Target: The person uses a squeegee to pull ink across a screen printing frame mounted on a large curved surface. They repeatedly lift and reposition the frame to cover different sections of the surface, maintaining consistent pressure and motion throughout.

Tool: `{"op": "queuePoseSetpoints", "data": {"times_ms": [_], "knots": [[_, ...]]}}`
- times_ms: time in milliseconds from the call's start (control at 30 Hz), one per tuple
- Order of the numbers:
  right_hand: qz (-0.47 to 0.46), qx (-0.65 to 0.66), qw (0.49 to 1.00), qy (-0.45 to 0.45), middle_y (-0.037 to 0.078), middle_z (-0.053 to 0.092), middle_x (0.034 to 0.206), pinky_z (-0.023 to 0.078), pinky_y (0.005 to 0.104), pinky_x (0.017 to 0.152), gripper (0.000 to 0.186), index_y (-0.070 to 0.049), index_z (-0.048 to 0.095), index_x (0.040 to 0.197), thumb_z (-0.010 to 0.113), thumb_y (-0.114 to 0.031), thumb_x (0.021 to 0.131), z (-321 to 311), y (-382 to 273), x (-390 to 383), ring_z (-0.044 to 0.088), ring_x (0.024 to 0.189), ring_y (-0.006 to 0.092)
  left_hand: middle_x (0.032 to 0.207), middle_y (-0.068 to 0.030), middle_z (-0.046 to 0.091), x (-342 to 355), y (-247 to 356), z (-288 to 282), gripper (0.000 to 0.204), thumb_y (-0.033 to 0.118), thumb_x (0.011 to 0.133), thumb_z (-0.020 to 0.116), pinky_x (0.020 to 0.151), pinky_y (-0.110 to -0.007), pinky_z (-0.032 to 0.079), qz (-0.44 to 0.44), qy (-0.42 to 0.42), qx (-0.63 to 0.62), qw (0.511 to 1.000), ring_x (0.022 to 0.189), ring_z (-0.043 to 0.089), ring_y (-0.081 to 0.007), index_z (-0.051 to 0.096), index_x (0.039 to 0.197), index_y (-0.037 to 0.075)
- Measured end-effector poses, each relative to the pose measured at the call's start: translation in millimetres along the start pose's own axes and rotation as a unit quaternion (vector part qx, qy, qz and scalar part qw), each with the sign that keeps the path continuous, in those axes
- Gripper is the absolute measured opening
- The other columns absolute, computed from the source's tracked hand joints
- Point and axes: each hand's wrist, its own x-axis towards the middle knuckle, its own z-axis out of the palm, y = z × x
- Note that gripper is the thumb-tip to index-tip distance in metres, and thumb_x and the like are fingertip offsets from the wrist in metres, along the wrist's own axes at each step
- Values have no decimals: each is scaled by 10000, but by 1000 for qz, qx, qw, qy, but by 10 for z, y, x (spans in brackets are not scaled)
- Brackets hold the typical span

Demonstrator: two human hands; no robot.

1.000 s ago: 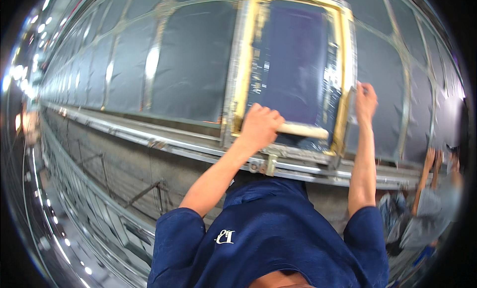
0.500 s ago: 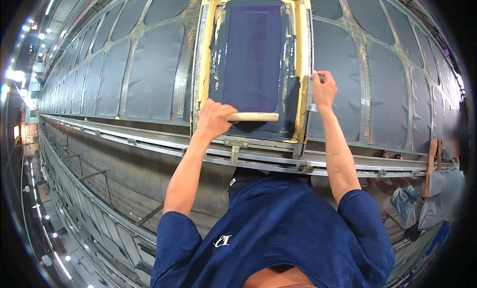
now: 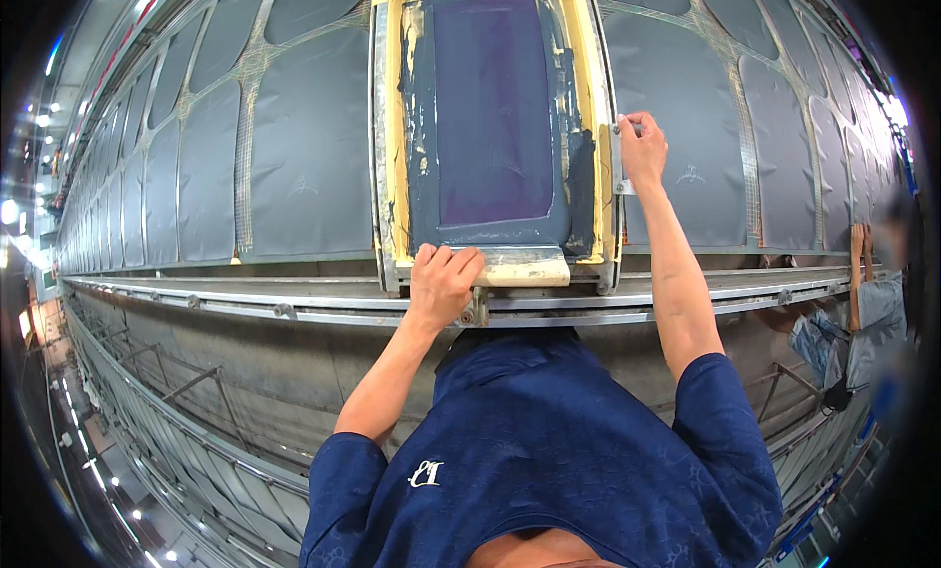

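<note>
A screen printing frame [image 3: 389, 127] edged in yellow lies ahead of me, its mesh [image 3: 495, 107] showing a purple rectangle within smeared dark ink. My left hand [image 3: 443, 279] is closed over a pale squeegee bar [image 3: 524, 272] lying across the frame's near end. My right hand [image 3: 642, 147] is pinched at the frame's right metal side, beside small fittings; what its fingertips hold is too small to make out.
Dark grey panels [image 3: 304, 147] line the long table on both sides. A metal rail [image 3: 225, 303] runs along its near edge, with metal framework [image 3: 196, 392] below. Another person's forearms [image 3: 861, 274] and grey clothing show at the right.
The squeegee in my left hand has moved toward me, from within the mesh to the frame's near end. My right hand stays at the frame's right side. The view has shifted.
</note>
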Motion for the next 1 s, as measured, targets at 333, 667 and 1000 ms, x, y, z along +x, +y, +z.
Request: {"op": "queuePoseSetpoints", "data": {"times_ms": [333,667,1000], "knots": [[9,-137,986,-94,153,708,794,525,446,747,212,-92,714,972,717,-296,914,-80,-129,41,686,756,346,1032,34,710,1471,-1225,390,324,4,707,660,794,-368,414,29,52,24,998,808,589,-193,710,1008,114],[-314,-99,935,-131,175,713,1202,537,429,915,579,-67,710,1216,819,-471,816,172,-1231,1546,679,1093,351,809,-59,728,3674,-2610,509,249,125,679,811,711,-419,495,21,15,-79,997,760,663,-293,766,924,136],[-204,-297,855,-373,197,747,812,584,428,711,409,-23,777,928,850,-357,702,1547,-2496,2646,736,756,339,954,-153,770,4643,-3121,500,601,399,638,926,836,-415,557,-109,-183,-23,977,898,731,-328,778,1154,129]]}}
